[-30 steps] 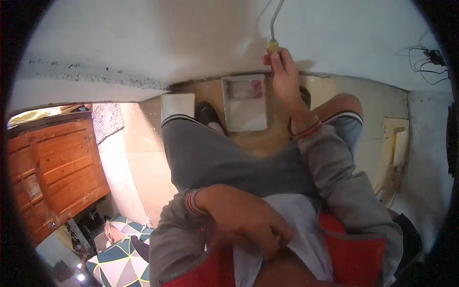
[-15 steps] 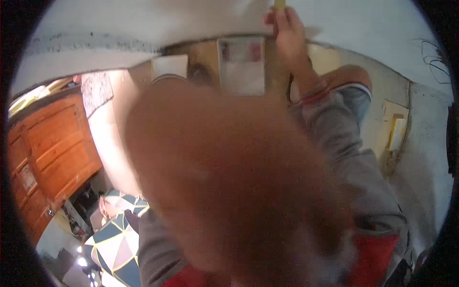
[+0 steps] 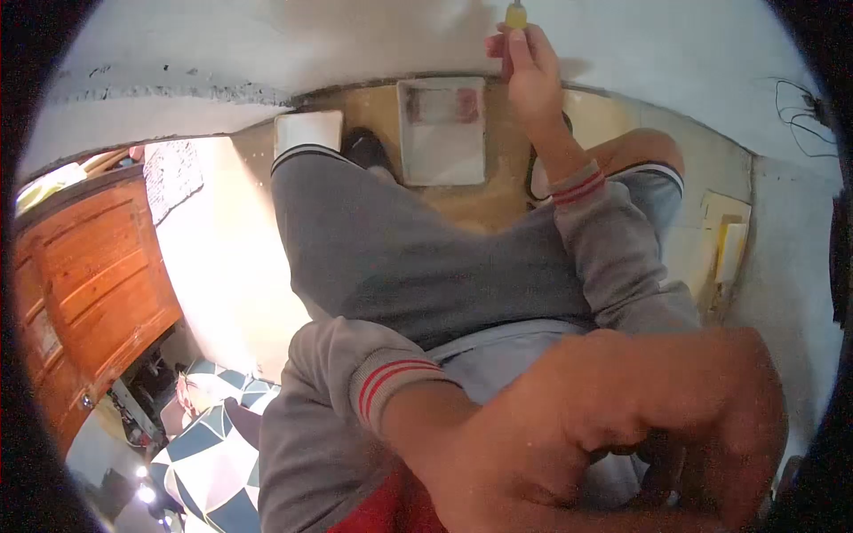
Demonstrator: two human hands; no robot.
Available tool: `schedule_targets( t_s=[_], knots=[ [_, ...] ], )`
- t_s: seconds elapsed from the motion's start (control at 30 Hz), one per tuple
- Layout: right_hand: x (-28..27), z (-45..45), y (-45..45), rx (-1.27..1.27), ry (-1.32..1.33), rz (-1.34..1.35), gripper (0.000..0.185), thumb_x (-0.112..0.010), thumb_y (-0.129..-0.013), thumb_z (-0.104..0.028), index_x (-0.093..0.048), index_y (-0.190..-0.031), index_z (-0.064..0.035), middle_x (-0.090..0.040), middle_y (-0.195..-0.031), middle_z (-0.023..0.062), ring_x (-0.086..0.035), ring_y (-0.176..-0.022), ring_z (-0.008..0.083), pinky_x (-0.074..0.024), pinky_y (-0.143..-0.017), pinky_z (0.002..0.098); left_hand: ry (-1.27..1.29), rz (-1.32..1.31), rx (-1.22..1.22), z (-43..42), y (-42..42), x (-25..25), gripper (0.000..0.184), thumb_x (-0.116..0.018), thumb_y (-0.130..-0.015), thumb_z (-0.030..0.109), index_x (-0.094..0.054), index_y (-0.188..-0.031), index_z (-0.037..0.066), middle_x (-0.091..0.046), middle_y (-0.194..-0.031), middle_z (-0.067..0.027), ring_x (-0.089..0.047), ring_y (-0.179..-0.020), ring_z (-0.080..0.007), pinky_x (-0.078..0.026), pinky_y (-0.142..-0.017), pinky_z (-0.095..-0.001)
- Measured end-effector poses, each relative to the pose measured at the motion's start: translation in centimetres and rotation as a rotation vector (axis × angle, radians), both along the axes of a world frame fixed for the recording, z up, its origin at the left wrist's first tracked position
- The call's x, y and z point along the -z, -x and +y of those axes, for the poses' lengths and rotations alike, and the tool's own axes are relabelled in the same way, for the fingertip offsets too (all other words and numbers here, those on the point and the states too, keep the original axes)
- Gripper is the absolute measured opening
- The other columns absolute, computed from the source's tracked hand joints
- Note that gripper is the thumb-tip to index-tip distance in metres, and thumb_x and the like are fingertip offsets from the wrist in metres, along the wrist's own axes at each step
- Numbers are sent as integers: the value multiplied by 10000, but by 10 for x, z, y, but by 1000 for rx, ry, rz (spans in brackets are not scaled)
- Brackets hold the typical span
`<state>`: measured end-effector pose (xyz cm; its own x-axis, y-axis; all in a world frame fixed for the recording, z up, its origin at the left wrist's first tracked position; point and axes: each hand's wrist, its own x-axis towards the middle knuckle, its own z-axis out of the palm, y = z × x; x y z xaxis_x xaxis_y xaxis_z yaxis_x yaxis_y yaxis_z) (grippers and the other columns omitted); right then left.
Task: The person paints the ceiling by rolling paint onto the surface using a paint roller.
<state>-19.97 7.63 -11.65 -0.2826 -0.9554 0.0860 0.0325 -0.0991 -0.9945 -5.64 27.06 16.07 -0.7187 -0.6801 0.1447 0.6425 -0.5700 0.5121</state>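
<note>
My right hand is raised by the pale wall, closed round a screwdriver. Its yellow end and a bit of metal shaft stick out above the fingers, while most of the handle is hidden. Very close to the camera, my left hand fills the lower right. Its fingers are bent with a gap between them, and I see nothing held there. Below my right hand, on the floor, lies a white rectangular tray with small reddish items in its far part.
A smaller white box stands by my left knee, near a dark shoe. An orange wooden door is at left, above patterned fabric. A white and yellow object lies at right; black cables hang on the wall.
My left hand has moved from the middle, where it blocked the view, to the lower right, uncovering my lap. My right hand with the screwdriver sits slightly lower in view.
</note>
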Motion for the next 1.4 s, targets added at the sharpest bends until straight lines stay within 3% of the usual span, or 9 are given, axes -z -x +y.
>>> schedule_targets(
  t_s=[0.2,0.3,0.5,0.57,0.73,0.87,0.97,1.17,1.4],
  knots=[
    [-5,2,-4,17,19,-52,344,-467,-1126,-286,-627,-1229,0,-706,-973,30,-565,-801,74,-442,-715,235,0,34,190,-31,-6,-5,71,-720,-841,92,-686,-838,30,-688,-741,-62,-644,-622,-143,-502,-545,-292],
    [-15,8,-3,31,-92,19,318,-479,-1119,-264,-608,-1176,21,-692,-972,63,-637,-904,149,-502,-883,315,-26,35,255,-57,0,6,68,-726,-820,88,-705,-830,24,-690,-726,-49,-638,-621,-120,-486,-544,-268],
    [-6,8,1,51,-117,-47,340,-475,-1118,-311,-621,-1167,-8,-681,-963,48,-596,-866,141,-497,-857,318,72,-97,278,-23,19,26,124,-728,-833,107,-639,-875,31,-657,-761,-41,-631,-645,-103,-496,-566,-265],
    [-4,8,2,66,-41,60,359,-470,-1118,-328,-614,-1138,1,-671,-931,51,-596,-849,149,-501,-828,321,255,-163,266,-31,12,38,137,-766,-904,118,-664,-967,52,-693,-816,-84,-698,-651,-251,-569,-595,-376],
    [-19,11,0,92,54,140,326,-463,-1118,-295,-594,-1129,3,-654,-895,71,-602,-817,161,-512,-785,337,413,-29,-41,-65,-25,83,83,-791,-799,44,-757,-857,-6,-729,-765,-117,-694,-660,-255,-522,-603,-337],
    [-30,20,-3,57,-66,-30,303,-436,-1131,-249,-602,-1187,-2,-656,-987,37,-601,-864,120,-508,-799,291,560,-330,-150,-105,-68,101,176,-848,-771,89,-706,-834,6,-708,-734,-103,-656,-633,-241,-490,-602,-355],
    [-7,18,-10,145,-40,33,307,-447,-1119,-283,-601,-1106,-18,-653,-875,60,-601,-802,117,-507,-653,298,402,-553,-372,-131,-78,101,162,-812,-833,61,-658,-854,19,-640,-836,-40,-618,-770,-145,-482,-705,-290],
    [-5,17,-12,55,51,160,309,-442,-1118,-277,-595,-1122,-9,-658,-881,67,-623,-748,154,-521,-686,326,547,-703,-757,-209,-54,145,131,-733,-952,81,-613,-934,30,-622,-877,-4,-600,-791,-96,-504,-734,-249],
    [-65,6,2,62,49,34,292,-471,-1110,-263,-589,-1136,2,-665,-871,75,-617,-753,144,-524,-713,321,577,-646,-272,-177,-48,150,120,-773,-909,56,-661,-893,17,-637,-868,-17,-606,-831,-104,-505,-783,-282]
  ],
)
